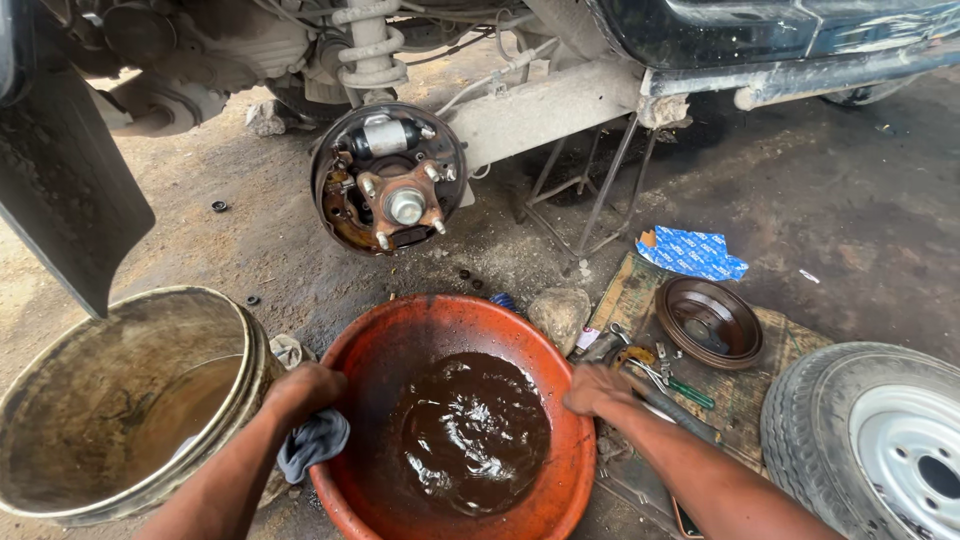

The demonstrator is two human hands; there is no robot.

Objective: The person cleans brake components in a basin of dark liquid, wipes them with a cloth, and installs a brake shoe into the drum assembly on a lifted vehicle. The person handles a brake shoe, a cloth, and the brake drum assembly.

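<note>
An orange-red plastic basin sits on the ground in front of me, part filled with dark brown liquid. My left hand rests on the basin's left rim, closed on a grey rag that hangs down over the edge. On the basin's right rim lies my right hand, fingers curled over the edge. Beyond the basin stands the car's bare rear wheel hub with its brake parts exposed.
A dirty bucket holding murky water stands at left. A rusty brake drum, pliers and small tools lie on a board at right, beside a removed wheel. A stone, a blue packet and a metal stand lie behind.
</note>
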